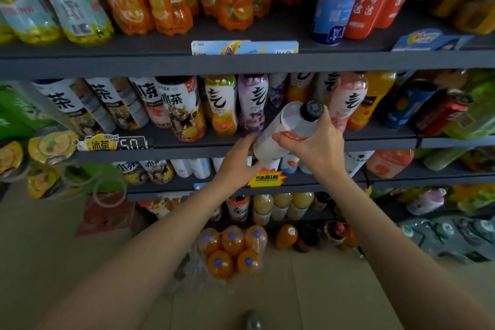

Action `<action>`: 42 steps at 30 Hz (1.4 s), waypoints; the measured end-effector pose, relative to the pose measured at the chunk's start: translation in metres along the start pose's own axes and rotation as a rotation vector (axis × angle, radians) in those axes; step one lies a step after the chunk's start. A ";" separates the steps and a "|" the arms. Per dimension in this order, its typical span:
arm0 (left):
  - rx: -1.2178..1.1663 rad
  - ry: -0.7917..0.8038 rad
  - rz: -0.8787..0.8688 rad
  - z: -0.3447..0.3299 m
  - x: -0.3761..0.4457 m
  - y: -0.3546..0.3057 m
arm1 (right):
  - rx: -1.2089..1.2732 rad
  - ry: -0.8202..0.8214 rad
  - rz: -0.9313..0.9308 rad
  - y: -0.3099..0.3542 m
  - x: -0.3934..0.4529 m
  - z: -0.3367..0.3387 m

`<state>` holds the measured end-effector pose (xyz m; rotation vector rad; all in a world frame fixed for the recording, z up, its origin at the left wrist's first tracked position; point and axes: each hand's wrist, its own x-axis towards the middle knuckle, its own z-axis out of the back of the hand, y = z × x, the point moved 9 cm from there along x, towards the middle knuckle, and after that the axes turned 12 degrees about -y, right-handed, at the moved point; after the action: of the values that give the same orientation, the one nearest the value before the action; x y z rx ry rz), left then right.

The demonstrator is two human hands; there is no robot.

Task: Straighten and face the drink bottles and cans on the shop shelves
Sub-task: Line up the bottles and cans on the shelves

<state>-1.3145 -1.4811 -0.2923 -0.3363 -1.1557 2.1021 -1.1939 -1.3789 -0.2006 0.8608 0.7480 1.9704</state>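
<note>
Mid-shelf work, 1 bottle in hand. I have a pale translucent bottle (288,130) with a black cap (312,109) lifted clear of the middle shelf (380,143), tilted with the cap up and to the right, its base down at the shelf's front lip. My right hand (318,143) grips it around the upper body just below the cap, thumb across the red-and-white label, fingers wrapped behind. My left hand (239,161) cups the lower end, fingers curved against the base from the left; I cannot tell how firmly they close. The bottle hangs in front of the row of white-labelled sparkling drinks: the orange one (222,104), the purple one (253,102) and the pink one (349,99) stand upright behind it, labels forward. Between purple and pink there looks to be an opening, partly hidden by my bottle. Left of them the iced tea bottles (184,108) lean together unevenly. I judge this step as turning and re-seating 1 bottle, with most of the shelf undone. Next move calls for rotating it so the label faces out, bringing it upright, and setting it down in that opening without knocking the pink neighbour, which stands close to my right knuckles. Cans (439,112) further right lie tipped and want attention later.
</note>
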 end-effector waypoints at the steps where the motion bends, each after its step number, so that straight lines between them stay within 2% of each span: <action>1: 0.007 0.022 0.020 -0.004 -0.008 0.013 | -0.002 0.016 -0.031 -0.008 -0.009 -0.004; 8: 0.042 0.167 0.182 -0.067 -0.053 0.125 | 0.009 0.095 -0.330 -0.112 -0.093 -0.081; 11: 0.054 0.035 0.283 -0.069 -0.033 0.155 | 0.031 0.054 -0.445 -0.151 -0.107 -0.106; 15: 0.132 -0.196 0.309 -0.065 0.014 0.173 | 0.148 -0.076 -0.511 -0.183 -0.100 -0.126; 18: 0.081 -0.250 0.558 -0.089 0.037 0.205 | 0.200 -0.140 -0.489 -0.198 -0.085 -0.138; 19: 0.106 -0.225 0.579 -0.103 0.042 0.208 | 0.199 -0.147 -0.479 -0.202 -0.080 -0.140; 23: 0.257 -0.009 0.260 -0.166 0.047 0.188 | 0.087 -0.162 -0.418 -0.222 -0.070 -0.133; 28: 0.439 0.125 0.039 -0.203 0.061 0.187 | 0.049 -0.217 -0.460 -0.253 -0.070 -0.107; 33: 0.586 -0.048 -0.052 -0.214 0.050 0.169 | 0.036 -0.257 -0.481 -0.277 -0.067 -0.095; 37: 0.513 -0.130 0.166 -0.208 0.067 0.177 | -0.014 -0.289 -0.486 -0.299 -0.054 -0.073; 39: 0.584 -0.150 0.186 -0.202 0.067 0.178 | -0.044 -0.290 -0.479 -0.307 -0.044 -0.066; 42: 0.617 -0.293 0.116 -0.197 0.048 0.160 | -0.061 -0.301 -0.484 -0.318 -0.021 -0.053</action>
<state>-1.3180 -1.3800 -0.5298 0.2041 -0.5892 2.5394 -1.0824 -1.2574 -0.4783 0.8250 0.6431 1.3932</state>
